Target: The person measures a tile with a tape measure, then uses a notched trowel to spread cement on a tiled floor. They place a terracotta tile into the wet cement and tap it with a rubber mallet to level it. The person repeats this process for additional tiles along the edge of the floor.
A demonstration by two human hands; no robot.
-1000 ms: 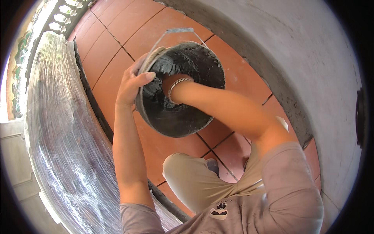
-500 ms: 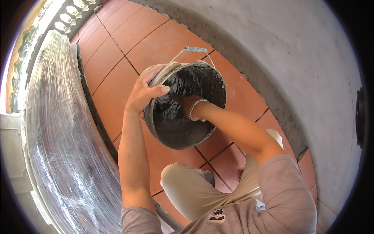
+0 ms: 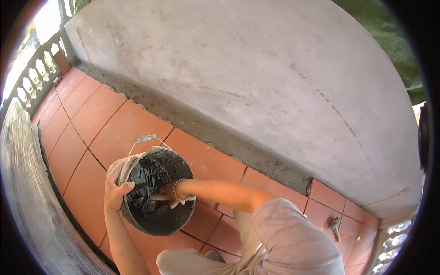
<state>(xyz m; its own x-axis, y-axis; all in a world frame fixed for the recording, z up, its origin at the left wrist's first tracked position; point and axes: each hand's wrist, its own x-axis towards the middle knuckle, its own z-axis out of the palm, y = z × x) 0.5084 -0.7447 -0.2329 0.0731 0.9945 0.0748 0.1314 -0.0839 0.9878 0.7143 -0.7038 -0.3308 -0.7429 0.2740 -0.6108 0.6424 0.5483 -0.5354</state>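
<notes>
A bucket [image 3: 179,219] with a wire bail tilts toward me over the tiles, its mouth facing me. Dark wet paste [image 3: 145,176] coats its inside. My left hand [image 3: 114,191] grips the bucket's left side, thumb over the rim. Deep in the mouth, my right hand [image 3: 171,192], with a bracelet at the wrist, is closed around a pale, wood-like handle [image 3: 160,197]. Whatever is at the handle's far end is hidden in the paste.
Terracotta tiles [image 3: 110,133] cover the floor. A rough mortar strip [image 3: 201,128] runs between them and the grey wall [image 3: 238,68]. A hammer-like tool [image 3: 336,227] lies at the right. Plastic-wrapped material [image 3: 27,197] curves along the left, near a balustrade [image 3: 39,73].
The view has swung toward the wall, so the bucket and hands appear lower and further left. A pale handle now shows at my right hand. My left hand keeps its hold on the bucket.
</notes>
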